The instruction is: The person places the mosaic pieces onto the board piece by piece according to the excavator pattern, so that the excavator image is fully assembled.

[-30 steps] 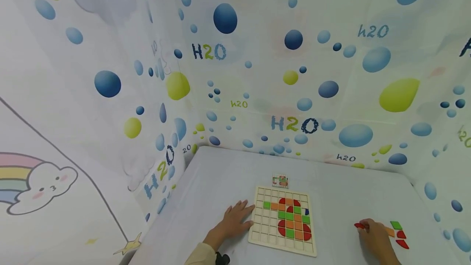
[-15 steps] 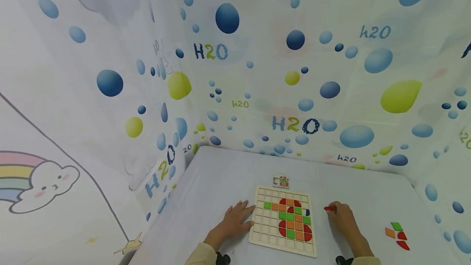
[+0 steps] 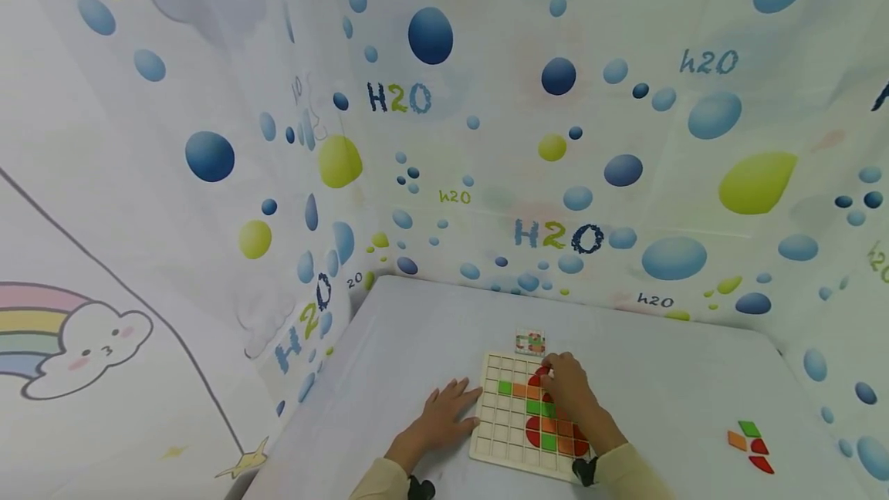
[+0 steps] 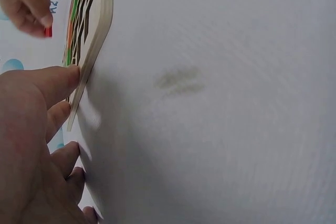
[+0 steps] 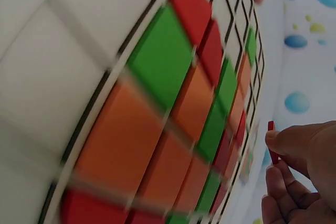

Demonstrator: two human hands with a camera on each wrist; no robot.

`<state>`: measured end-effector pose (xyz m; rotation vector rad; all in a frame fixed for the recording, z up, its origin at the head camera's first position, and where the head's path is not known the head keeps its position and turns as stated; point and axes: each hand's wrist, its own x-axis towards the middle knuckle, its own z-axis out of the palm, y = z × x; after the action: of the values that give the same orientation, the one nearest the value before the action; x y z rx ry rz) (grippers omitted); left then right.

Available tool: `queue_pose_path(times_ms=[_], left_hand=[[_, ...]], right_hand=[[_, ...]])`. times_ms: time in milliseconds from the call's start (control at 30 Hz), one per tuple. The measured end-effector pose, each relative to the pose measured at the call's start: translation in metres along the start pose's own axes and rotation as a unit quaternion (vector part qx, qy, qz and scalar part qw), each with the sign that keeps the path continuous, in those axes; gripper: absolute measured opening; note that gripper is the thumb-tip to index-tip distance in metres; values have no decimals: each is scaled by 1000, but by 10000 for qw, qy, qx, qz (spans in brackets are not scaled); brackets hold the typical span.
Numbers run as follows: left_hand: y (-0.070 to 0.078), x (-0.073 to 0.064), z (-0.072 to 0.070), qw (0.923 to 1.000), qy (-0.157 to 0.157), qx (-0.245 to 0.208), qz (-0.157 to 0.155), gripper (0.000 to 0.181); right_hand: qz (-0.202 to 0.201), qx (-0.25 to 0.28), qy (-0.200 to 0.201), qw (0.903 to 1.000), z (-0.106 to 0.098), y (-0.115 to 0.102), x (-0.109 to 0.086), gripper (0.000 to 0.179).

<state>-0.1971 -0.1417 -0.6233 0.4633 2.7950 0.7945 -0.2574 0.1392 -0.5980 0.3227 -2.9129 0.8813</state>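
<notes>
My right hand (image 3: 571, 386) is over the upper part of the wooden grid board (image 3: 495, 427). Between thumb and fingertips it pinches a small red tile (image 5: 271, 126), seen nearly edge-on in the right wrist view. Several red, green and orange tiles sit in the board's cells, some of them behind the right hand in the head view. My left hand (image 3: 444, 415) lies at the board's left side with fingers spread. In the left wrist view its thumb and a finger touch the board's edge, while other fingertips rest on the white tabletop.
A small pattern card (image 3: 531, 341) lies just beyond the board. Far to the right are loose tiles: a green one (image 3: 748, 428), an orange one (image 3: 738, 440) and two red ones (image 3: 760, 464). Printed curtains (image 3: 486, 160) stand behind the table.
My right hand has carried the red tile leftward from beside the loose tiles to above the board. The left hand has stayed at the board's left edge.
</notes>
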Motion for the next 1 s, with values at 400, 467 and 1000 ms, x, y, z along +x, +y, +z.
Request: queue_pose_path(times_ms=[400,467,1000], left_hand=[[5,-5,-6,9999,-35,106,13,57],[6,-6,-8,9999,-63,152,-4,56],[1,-4,-4,9995,-5,247,175,57]], right_hand=[[-1542,-563,-166,9863,45,-56,9,12],[-1586,-654,-290,9847,49,-60,9,13],[-1493,-634,-1167,9798,53,-57,20,15]])
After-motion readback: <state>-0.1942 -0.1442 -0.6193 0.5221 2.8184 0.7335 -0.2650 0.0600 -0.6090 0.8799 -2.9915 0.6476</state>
